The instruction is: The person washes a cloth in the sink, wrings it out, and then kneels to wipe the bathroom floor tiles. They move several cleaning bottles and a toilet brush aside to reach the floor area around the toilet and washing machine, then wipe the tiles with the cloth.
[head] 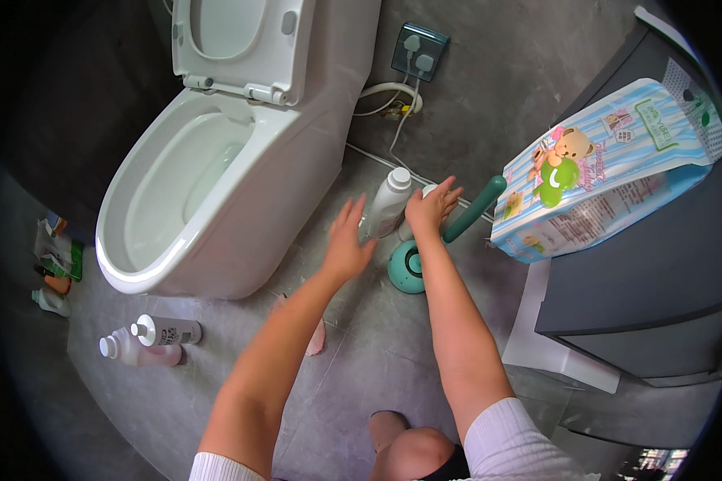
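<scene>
My left hand is spread with nothing in it, just left of a white plastic bottle standing on the grey tiled floor; whether they touch is unclear. My right hand has its fingers apart over a second white-capped bottle, which it largely hides; I cannot tell whether it touches that bottle. A green toilet brush handle slants up to the right of that hand. Below it, partly behind my right forearm, sits a round green holder.
A white toilet with its lid raised stands left. A white bottle and a pinkish bottle are at lower left. A striped package rests on a dark cabinet at right. Plugs and cables hang from a wall socket.
</scene>
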`<state>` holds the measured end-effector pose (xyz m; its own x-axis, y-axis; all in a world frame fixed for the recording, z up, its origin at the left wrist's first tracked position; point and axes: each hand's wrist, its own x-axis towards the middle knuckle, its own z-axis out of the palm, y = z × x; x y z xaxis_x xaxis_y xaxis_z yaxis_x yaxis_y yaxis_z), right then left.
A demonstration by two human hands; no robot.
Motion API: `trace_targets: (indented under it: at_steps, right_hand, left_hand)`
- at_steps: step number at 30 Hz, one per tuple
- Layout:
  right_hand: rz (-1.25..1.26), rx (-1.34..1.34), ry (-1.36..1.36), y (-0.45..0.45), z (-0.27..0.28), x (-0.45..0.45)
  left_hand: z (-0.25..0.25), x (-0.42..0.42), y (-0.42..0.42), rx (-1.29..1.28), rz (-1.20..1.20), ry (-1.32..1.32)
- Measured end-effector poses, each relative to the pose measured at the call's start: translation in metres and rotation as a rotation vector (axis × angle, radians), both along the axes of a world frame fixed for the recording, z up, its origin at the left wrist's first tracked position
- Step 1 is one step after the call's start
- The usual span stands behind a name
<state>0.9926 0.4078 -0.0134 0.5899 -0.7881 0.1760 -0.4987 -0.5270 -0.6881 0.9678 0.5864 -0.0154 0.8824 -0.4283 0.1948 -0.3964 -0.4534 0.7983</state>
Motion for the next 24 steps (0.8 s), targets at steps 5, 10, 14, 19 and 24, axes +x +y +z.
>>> trace_targets:
  at_steps: [5,10,14,19,24]
  right_hand:
    - [0.039,-0.080,0.010,0.000,-0.013,-0.005]
    - [0.274,-0.108,-0.184,0.010,-0.019,-0.022]
    - [0.355,-0.119,-0.346,0.003,-0.020,-0.027]
    - [0.323,-0.071,-0.345,0.001,-0.032,-0.031]
    - [0.520,-0.115,-0.336,0.013,-0.034,-0.044]
  left_hand:
    - [0.019,0.033,-0.045,0.060,-0.097,0.043]
    - [0.005,0.065,-0.059,-0.015,-0.160,-0.060]
    - [0.016,0.084,-0.071,0.105,-0.123,0.068]
    - [0.006,0.078,-0.083,0.125,0.040,-0.095]
    - [0.001,0.067,-0.061,-0.035,0.110,0.090]
